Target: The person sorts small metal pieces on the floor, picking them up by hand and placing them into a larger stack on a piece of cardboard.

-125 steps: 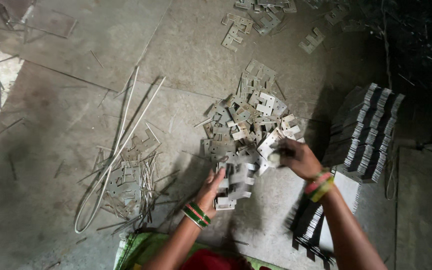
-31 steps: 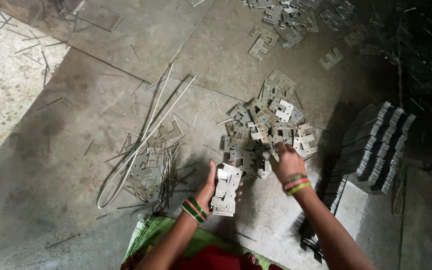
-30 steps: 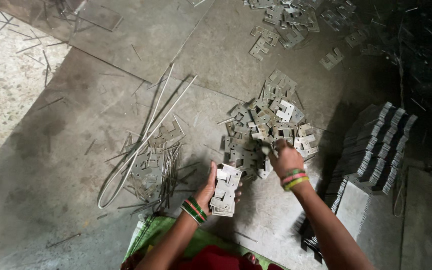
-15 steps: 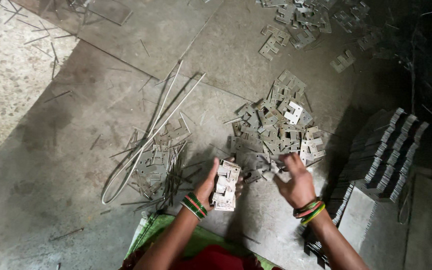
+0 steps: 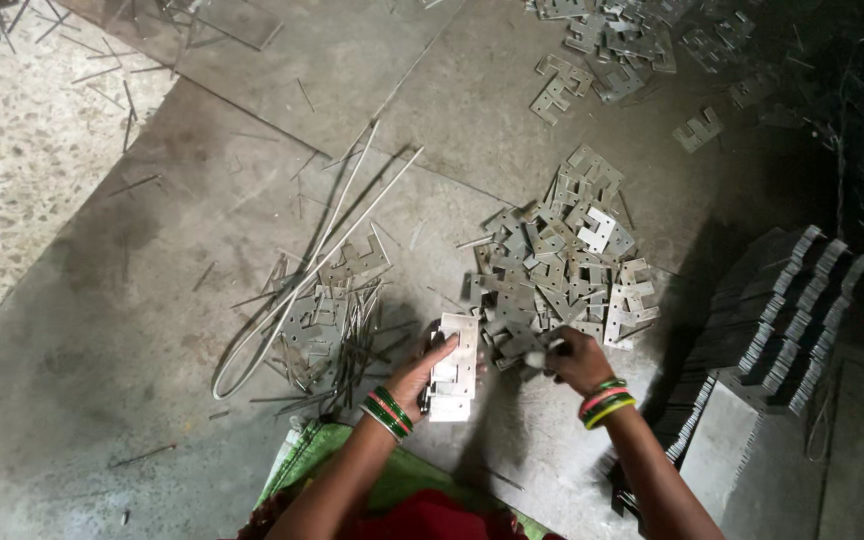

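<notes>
My left hand (image 5: 417, 378) holds an upright stack of flat notched metal plates (image 5: 454, 368) against the floor. My right hand (image 5: 574, 360) rests at the near edge of a loose pile of the same grey plates (image 5: 562, 262), its fingers closed on one plate (image 5: 542, 352). Both wrists carry coloured bangles. Between the two hands there is a short gap of bare floor.
Thin metal rods and a bent wire loop (image 5: 302, 300) lie with a few plates to the left. Neat rows of stacked plates (image 5: 782, 320) stand at the right. More scattered plates (image 5: 612, 40) lie at the top. The floor is made of grey stone slabs (image 5: 132, 300).
My right hand went from the pile toward my body and has come back to the pile's near edge, closed on a plate. The left hand kept the stack in place.
</notes>
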